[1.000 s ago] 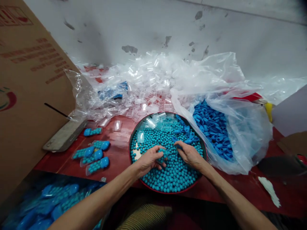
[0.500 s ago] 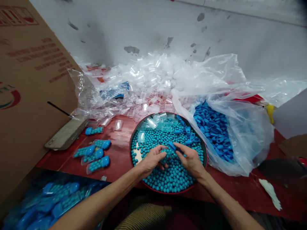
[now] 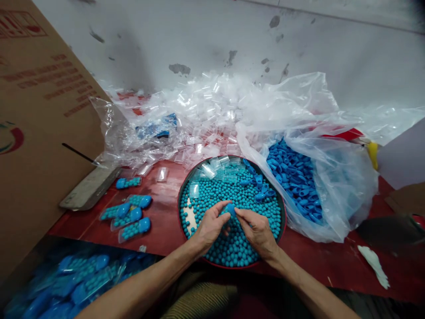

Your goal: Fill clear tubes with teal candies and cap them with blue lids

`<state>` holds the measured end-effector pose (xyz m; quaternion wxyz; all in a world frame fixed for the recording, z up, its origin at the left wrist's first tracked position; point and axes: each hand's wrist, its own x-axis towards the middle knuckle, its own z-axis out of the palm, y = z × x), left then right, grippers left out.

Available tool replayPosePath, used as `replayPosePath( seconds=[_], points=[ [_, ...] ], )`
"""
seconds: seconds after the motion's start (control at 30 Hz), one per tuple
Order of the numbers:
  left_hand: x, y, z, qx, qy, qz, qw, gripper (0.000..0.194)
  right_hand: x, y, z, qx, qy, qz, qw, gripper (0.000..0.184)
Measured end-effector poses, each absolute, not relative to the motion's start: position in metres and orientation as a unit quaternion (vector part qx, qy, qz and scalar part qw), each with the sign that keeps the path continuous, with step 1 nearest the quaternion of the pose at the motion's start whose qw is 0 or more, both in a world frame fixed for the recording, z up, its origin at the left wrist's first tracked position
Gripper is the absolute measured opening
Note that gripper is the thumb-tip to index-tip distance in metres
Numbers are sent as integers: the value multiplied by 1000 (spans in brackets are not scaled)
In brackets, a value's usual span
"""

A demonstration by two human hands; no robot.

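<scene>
Over a round tray [image 3: 181,195] of small teal balls [image 3: 229,254], my two hands meet. My left hand [image 3: 210,225] is closed on a small clear container, mostly hidden by the fingers. A blue cap [image 3: 230,209] sits at the container's top end, pinched by the thumb and fingers of my right hand [image 3: 257,228]. Several loose blue caps [image 3: 262,188] and clear empty containers [image 3: 209,170] lie on the balls towards the tray's far side.
Capped containers of balls [image 3: 134,228] lie left on the red table [image 3: 159,204]; more fill a space below [image 3: 83,274]. A plastic bag [image 3: 345,190] of blue caps stands right. Behind is a heap of clear containers [image 3: 212,102]. A cardboard box [image 3: 49,115] rises at left.
My right hand has brought the blue cap left and turned it onto the container in my left hand. The left hand has barely moved; the view has shifted slightly.
</scene>
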<state>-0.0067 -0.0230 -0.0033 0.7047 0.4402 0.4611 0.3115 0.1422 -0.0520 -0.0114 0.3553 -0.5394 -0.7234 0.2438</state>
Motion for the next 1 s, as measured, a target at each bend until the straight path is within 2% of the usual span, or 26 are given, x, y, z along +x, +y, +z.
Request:
replayPosePath(
  seconds=[0.17,0.27,0.4,0.5,0.57,0.63,0.67,0.73,0.77,0.87,0.9,1.0],
  points=[
    [-7,-20,-3,459,461,318,689,37,143,-51,-8,-507,-729,287,361,27],
    [-13,-18,-4,470,457,315,687,36,151,-45,-3,-478,-726,354,345,28],
    [-24,-14,-4,493,430,275,705,36,157,-34,-2,-502,-570,522,388,32],
    [-25,-14,-2,520,416,255,701,33,150,-27,-1,-535,-446,570,436,51],
    [-22,-15,2,540,412,261,686,34,145,-26,2,-559,-432,545,452,52],
    [-19,-16,4,547,417,281,670,40,141,-29,6,-566,-493,489,444,35],
    [-18,-17,5,547,421,292,662,43,140,-32,8,-558,-544,456,429,27],
    [-16,-17,5,549,425,310,650,46,140,-38,12,-532,-648,391,380,24],
    [-15,-17,5,551,423,318,646,45,140,-41,13,-523,-685,365,352,30],
    [-15,-17,7,556,401,332,647,41,137,-49,11,-530,-737,310,281,70],
    [-14,-17,8,558,395,337,647,38,135,-51,9,-533,-748,292,268,78],
    [-12,-18,14,566,399,345,634,29,126,-53,2,-526,-774,232,266,76]
  ],
)
